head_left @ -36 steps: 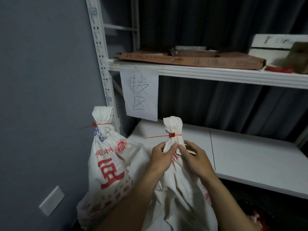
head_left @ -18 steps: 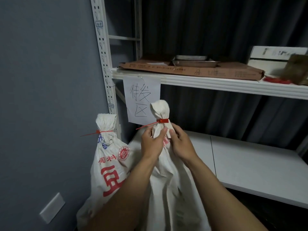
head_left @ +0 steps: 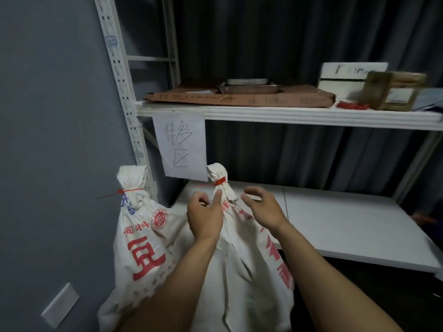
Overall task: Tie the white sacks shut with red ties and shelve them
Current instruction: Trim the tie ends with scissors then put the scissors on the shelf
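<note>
Two white sacks with red print stand side by side at the left end of the lower shelf (head_left: 335,226). The left sack (head_left: 141,238) leans by the shelf post, its neck closed by a red tie (head_left: 124,190). The right sack (head_left: 242,271) also has a red tie (head_left: 219,181) round its neck. My left hand (head_left: 205,215) hovers just below that neck, thumb up beside the cloth and fingers loosely curled, holding nothing. My right hand (head_left: 262,208) is off the sack to the right, its fingers spread and relaxed.
A handwritten paper sign (head_left: 181,144) hangs from the upper shelf (head_left: 287,116). That shelf carries a flat cardboard box (head_left: 239,98), a metal tray (head_left: 249,86), boxes and loose red ties (head_left: 351,106). A grey wall with a white plate (head_left: 60,305) is to the left.
Both hands held the right sack's neck just under its tie and lifted it up. Now the sack has settled lower beside the other one and both hands have let go.
</note>
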